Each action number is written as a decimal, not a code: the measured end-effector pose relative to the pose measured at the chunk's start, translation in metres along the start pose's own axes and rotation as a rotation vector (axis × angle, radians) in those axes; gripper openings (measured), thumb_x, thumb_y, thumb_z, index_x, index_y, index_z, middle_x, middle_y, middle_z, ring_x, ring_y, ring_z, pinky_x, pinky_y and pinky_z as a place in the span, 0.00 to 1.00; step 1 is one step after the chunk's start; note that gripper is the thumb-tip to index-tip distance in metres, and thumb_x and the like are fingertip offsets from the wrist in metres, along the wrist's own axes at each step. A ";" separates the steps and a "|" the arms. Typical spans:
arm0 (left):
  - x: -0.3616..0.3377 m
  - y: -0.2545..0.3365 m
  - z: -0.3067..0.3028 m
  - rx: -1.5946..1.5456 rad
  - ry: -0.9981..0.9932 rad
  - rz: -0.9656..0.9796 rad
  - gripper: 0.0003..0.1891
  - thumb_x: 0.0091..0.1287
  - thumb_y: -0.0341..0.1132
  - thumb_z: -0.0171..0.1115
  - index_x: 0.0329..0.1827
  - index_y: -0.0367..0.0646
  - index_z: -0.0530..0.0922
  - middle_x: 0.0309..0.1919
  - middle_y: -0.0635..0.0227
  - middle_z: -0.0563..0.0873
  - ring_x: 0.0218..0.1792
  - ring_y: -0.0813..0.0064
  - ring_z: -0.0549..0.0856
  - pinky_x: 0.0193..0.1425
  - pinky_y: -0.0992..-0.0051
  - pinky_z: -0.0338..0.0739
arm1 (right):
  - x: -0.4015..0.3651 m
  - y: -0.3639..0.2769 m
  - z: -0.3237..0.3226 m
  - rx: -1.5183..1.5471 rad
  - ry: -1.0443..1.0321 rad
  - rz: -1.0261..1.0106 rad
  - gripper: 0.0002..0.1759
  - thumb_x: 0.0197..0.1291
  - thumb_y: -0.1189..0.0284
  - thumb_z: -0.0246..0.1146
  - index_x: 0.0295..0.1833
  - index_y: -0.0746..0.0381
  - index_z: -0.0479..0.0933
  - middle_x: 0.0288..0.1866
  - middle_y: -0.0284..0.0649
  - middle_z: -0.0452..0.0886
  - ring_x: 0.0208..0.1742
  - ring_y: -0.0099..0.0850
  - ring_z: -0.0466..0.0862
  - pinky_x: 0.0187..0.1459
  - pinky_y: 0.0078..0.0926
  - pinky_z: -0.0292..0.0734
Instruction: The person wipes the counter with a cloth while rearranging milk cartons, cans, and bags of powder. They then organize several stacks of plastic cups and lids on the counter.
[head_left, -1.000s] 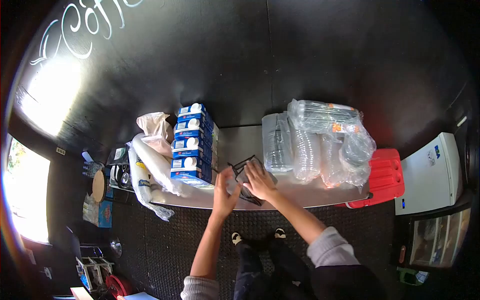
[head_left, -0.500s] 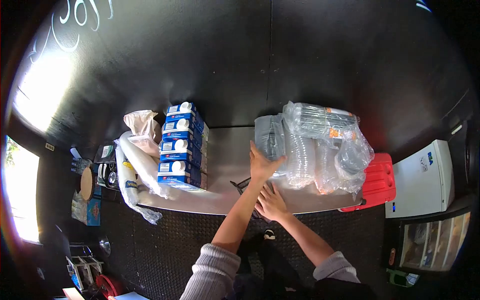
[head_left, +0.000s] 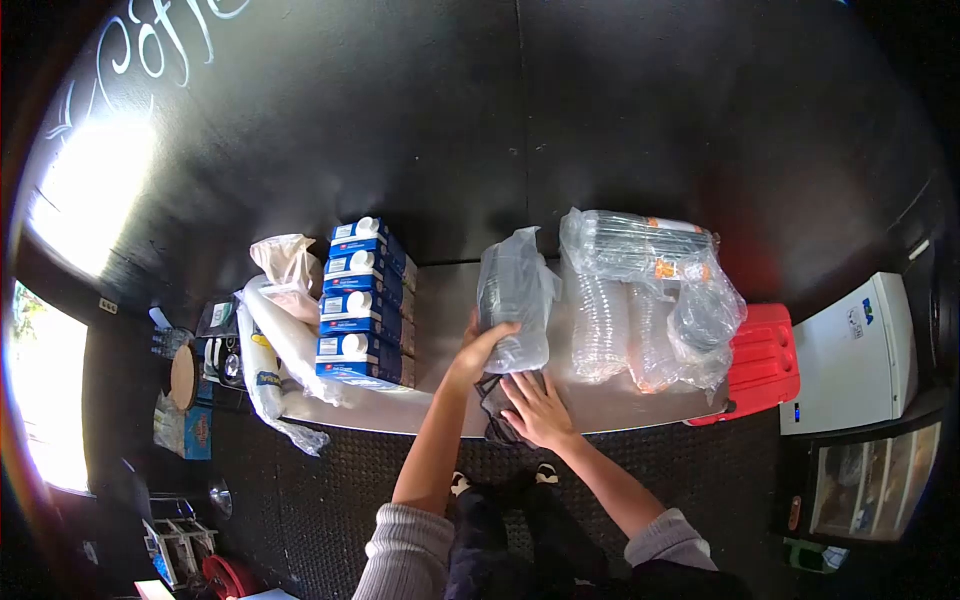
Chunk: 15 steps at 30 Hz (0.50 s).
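Observation:
My left hand point(head_left: 483, 350) wraps round the lower left side of a plastic-wrapped stack of dark lids or cups point(head_left: 515, 300) near the middle of the metal table point(head_left: 440, 300). At the stack's lower end lies my right hand point(head_left: 540, 410), fingers spread over a dark, strappy item point(head_left: 497, 402) at the table's front edge. What that item is I cannot make out. Right of the stack stand sleeves of clear plastic cups point(head_left: 600, 335), with a bagged dark stack point(head_left: 645, 245) above them.
Blue-and-white cartons point(head_left: 352, 308) line up at the table's left part, beside long white wrapped sleeves point(head_left: 285, 330) and a pinkish bag point(head_left: 288, 262). A red case point(head_left: 765, 362) and a white fridge point(head_left: 850, 355) stand at the right.
The wrapped dark stack has moved left, away from the clear cup sleeves, and my left hand has closed round its side. My right hand stays near the front edge, its fingers now spread.

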<state>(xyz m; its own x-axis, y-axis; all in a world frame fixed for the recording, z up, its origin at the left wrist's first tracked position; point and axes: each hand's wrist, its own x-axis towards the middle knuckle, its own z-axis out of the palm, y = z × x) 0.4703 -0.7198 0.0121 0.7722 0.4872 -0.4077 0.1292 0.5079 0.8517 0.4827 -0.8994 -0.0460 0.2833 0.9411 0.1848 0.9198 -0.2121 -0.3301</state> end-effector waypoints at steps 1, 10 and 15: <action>-0.013 0.001 -0.009 0.001 0.007 0.003 0.41 0.48 0.33 0.71 0.65 0.37 0.59 0.50 0.56 0.77 0.49 0.64 0.79 0.52 0.67 0.76 | -0.004 0.001 0.006 -0.006 0.001 0.010 0.30 0.65 0.54 0.49 0.66 0.62 0.63 0.70 0.45 0.58 0.73 0.40 0.55 0.69 0.52 0.46; -0.148 -0.011 -0.076 0.157 0.006 0.057 0.56 0.39 0.32 0.76 0.72 0.36 0.48 0.63 0.57 0.67 0.64 0.64 0.66 0.69 0.66 0.57 | 0.138 0.062 0.065 -0.306 0.295 0.261 0.33 0.62 0.56 0.51 0.69 0.62 0.59 0.73 0.46 0.55 0.72 0.44 0.54 0.68 0.55 0.46; -0.180 -0.032 -0.101 0.164 -0.003 0.061 0.58 0.38 0.33 0.77 0.72 0.35 0.48 0.64 0.58 0.65 0.66 0.64 0.64 0.70 0.66 0.54 | 0.185 0.019 0.066 -0.138 0.147 -0.080 0.37 0.61 0.47 0.49 0.69 0.60 0.60 0.73 0.44 0.56 0.73 0.43 0.53 0.70 0.54 0.42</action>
<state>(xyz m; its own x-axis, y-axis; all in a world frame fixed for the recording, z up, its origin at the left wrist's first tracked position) 0.2647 -0.7518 0.0249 0.7835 0.5115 -0.3528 0.1817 0.3544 0.9173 0.5344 -0.7123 -0.0792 0.2353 0.9098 0.3420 0.9665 -0.1818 -0.1812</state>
